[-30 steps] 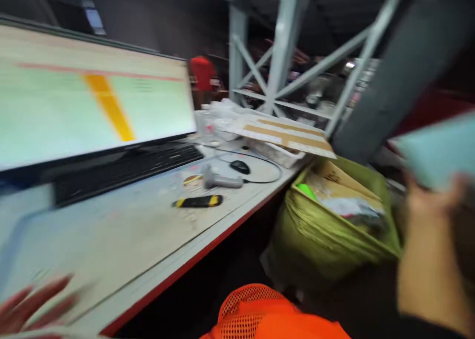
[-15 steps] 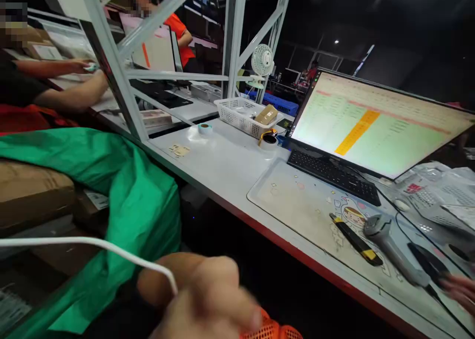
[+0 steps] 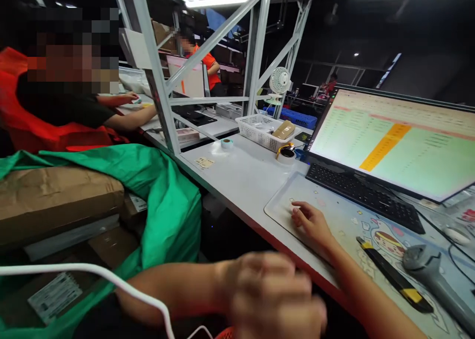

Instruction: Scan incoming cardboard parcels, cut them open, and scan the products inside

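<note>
My left hand is in front of the table edge, low in the head view. Its fingers look curled but are smeared by motion, so whether it holds anything is unclear. Over the left part of the patterned desk mat is my right hand, with fingers loosely bent and apart and nothing in them. To its right on the mat lie a black and yellow utility knife and a grey barcode scanner. The black keyboard sits behind this hand.
A monitor stands at the back right. A white basket and tape rolls rest on the table. At left, a green sack holds cartons. A white cable crosses below. Another person's arm is beyond the frame post.
My right hand has come from the right edge, near the scanner, to the mat's left part. My left hand has shifted right in view. The camera view has turned left and up.
</note>
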`<act>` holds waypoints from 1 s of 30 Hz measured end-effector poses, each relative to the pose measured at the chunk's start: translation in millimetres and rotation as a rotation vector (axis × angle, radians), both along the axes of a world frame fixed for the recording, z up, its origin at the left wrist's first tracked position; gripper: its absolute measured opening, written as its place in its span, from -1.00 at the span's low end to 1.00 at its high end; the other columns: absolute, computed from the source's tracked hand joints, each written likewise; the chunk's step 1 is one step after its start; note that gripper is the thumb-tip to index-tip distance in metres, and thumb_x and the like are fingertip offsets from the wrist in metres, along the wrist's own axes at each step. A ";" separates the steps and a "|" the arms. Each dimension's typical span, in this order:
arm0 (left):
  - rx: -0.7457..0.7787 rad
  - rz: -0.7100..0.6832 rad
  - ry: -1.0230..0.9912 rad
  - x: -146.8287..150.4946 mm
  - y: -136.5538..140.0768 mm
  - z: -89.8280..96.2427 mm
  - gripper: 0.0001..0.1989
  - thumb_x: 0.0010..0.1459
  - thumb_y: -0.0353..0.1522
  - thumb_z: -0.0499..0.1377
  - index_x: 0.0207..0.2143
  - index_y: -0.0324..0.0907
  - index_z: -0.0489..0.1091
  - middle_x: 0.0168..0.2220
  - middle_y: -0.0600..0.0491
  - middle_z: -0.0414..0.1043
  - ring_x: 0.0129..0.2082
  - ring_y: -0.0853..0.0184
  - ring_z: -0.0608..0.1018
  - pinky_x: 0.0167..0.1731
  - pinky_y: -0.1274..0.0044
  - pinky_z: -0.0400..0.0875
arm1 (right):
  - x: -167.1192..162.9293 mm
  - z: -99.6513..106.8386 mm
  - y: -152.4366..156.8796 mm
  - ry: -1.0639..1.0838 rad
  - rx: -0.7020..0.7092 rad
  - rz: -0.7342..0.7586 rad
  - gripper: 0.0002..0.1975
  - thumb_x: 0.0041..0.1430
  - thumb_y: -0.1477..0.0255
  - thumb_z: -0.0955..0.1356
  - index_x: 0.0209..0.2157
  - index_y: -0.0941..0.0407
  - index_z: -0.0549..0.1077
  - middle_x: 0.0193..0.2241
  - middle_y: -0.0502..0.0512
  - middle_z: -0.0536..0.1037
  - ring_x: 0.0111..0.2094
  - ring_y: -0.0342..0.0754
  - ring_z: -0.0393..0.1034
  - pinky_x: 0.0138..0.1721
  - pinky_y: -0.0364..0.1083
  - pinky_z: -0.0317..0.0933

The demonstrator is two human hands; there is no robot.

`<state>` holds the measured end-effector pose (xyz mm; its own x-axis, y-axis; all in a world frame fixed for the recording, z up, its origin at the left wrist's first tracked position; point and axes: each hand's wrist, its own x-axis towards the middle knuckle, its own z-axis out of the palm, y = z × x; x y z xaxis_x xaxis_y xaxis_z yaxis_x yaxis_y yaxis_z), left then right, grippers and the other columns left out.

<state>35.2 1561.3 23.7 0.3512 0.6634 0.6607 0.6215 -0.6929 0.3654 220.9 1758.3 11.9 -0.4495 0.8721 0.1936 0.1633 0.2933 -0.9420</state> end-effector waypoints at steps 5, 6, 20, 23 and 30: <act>0.076 0.307 0.107 -90.9 146.1 40.2 -0.72 0.45 -0.18 0.15 -0.07 -0.13 0.59 0.01 -0.13 0.62 0.08 0.07 0.60 0.22 0.20 0.48 | 9.5 -11.5 3.1 0.035 -0.062 -0.049 -0.33 0.11 -0.20 0.46 -0.11 0.14 0.60 -0.52 0.07 0.55 -0.51 -0.01 0.40 -0.41 0.01 0.34; -0.054 0.480 0.119 -115.5 176.1 49.0 -0.71 0.45 -0.22 0.14 -0.02 -0.17 0.58 0.08 -0.15 0.58 0.15 0.07 0.55 0.29 0.22 0.42 | 8.2 -11.8 4.0 0.036 -0.085 -0.060 -0.32 0.09 -0.21 0.47 -0.12 0.14 0.60 -0.53 0.06 0.54 -0.52 -0.01 0.39 -0.43 0.01 0.31; -0.475 1.161 -0.032 -278.6 351.2 30.1 -0.35 0.37 -0.44 0.10 0.47 -0.38 0.11 0.51 -0.32 0.04 0.39 -0.22 0.10 0.33 0.02 0.16 | 3.8 -23.1 17.9 -0.035 -0.259 -0.097 -0.33 0.10 -0.23 0.47 -0.09 0.07 0.65 -0.51 0.09 0.55 -0.51 0.01 0.39 -0.47 -0.01 0.31; -0.482 1.187 -0.019 -280.2 364.4 31.5 -0.41 0.40 -0.42 0.07 0.41 -0.51 0.17 0.43 -0.45 0.13 0.38 -0.25 0.11 0.33 0.03 0.13 | 4.7 -25.3 19.0 -0.031 -0.257 -0.088 -0.37 0.15 -0.22 0.46 -0.09 0.05 0.65 -0.50 0.09 0.56 -0.51 0.01 0.41 -0.48 -0.01 0.31; -0.475 0.773 0.205 -193.4 367.4 40.6 -0.61 0.35 -0.30 0.18 0.13 -0.31 0.53 0.19 -0.25 0.51 0.25 -0.11 0.41 0.30 0.22 0.28 | 1.4 -25.4 24.1 0.016 -0.276 -0.067 -0.39 0.23 -0.10 0.43 0.03 0.12 0.54 -0.50 0.02 0.53 -0.54 -0.06 0.40 -0.54 -0.10 0.24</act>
<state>-158.2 1928.6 64.3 -0.2213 0.9468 0.2335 0.9320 0.1349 0.3363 222.3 1782.4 -13.5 -0.3877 0.9205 -0.0493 0.1584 0.0139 -0.9873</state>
